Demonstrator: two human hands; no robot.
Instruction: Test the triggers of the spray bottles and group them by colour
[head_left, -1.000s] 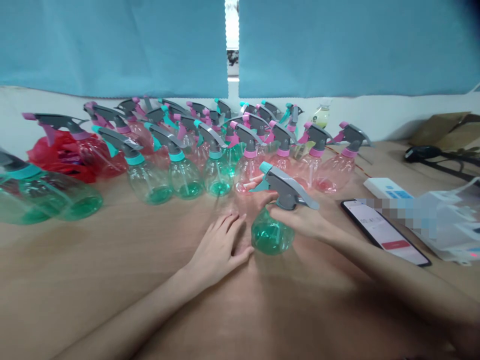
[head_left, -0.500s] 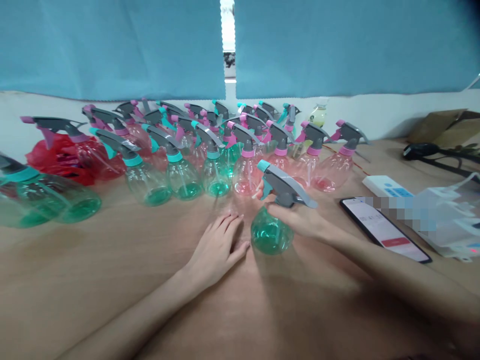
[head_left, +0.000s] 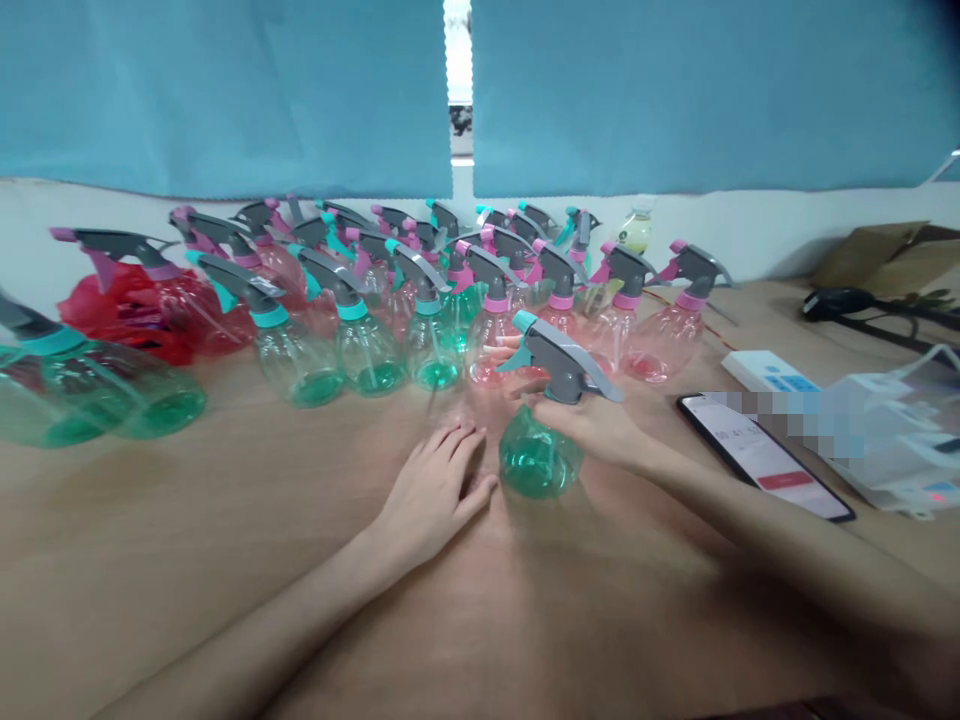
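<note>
My right hand (head_left: pixel 592 425) is around the neck of a spray bottle (head_left: pixel 541 460) with a clear green body, a grey head and a turquoise nozzle and trigger. Some of its fingers reach out past the neck, under the trigger; the collar is hidden by the hand. Just left of this bottle, my left hand (head_left: pixel 431 480) lies flat on the wooden table (head_left: pixel 360 630), palm down and holding nothing, its thumb near the bottle's base. Behind both hands stands a row of similar bottles, among them a green one (head_left: pixel 435 360) and a pink one (head_left: pixel 491 345).
More pink and green spray bottles crowd the back, with a red plastic bag (head_left: pixel 124 310) at left. Two green bottles (head_left: pixel 161 400) stand at the left edge. On the right are a phone (head_left: pixel 765 460), a white-and-blue box (head_left: pixel 772 372), clear plastic packaging (head_left: pixel 885 430) and a cardboard box (head_left: pixel 870 255).
The fingers of my right hand have come off the trigger and stretched out forward and left. The bottle's head has shifted slightly left. My left hand stays put.
</note>
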